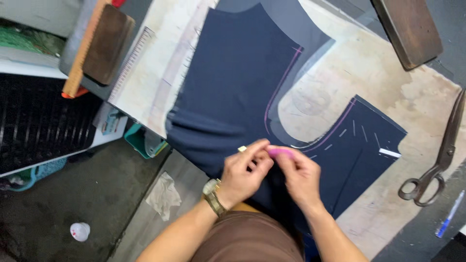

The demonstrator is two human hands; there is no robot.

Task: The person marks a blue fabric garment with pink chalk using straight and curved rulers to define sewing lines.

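Head view. Desk: pale, stained work surface carrying cut cloth and tools.

Navy fabric panel: lies flat across the desk's middle, marked with curved pink chalk lines; its near edge hangs towards the person.

Left hand: wristwatch on the wrist, fingers curled together, grip pinching a small pale object at the fingertips; what the object is cannot be told.

Right hand: resting on the fabric just beside the left hand, grip pinching a pink tailor's chalk.

Tailor's shears: dark metal, lying shut on the desk's right edge, well apart from the hands.

Blue pen: near the shears' handles.

Two wooden blocks: one far left, one far right.

Ruler: beside the left block.

Teal bin: below the desk's left edge; contents unclear.
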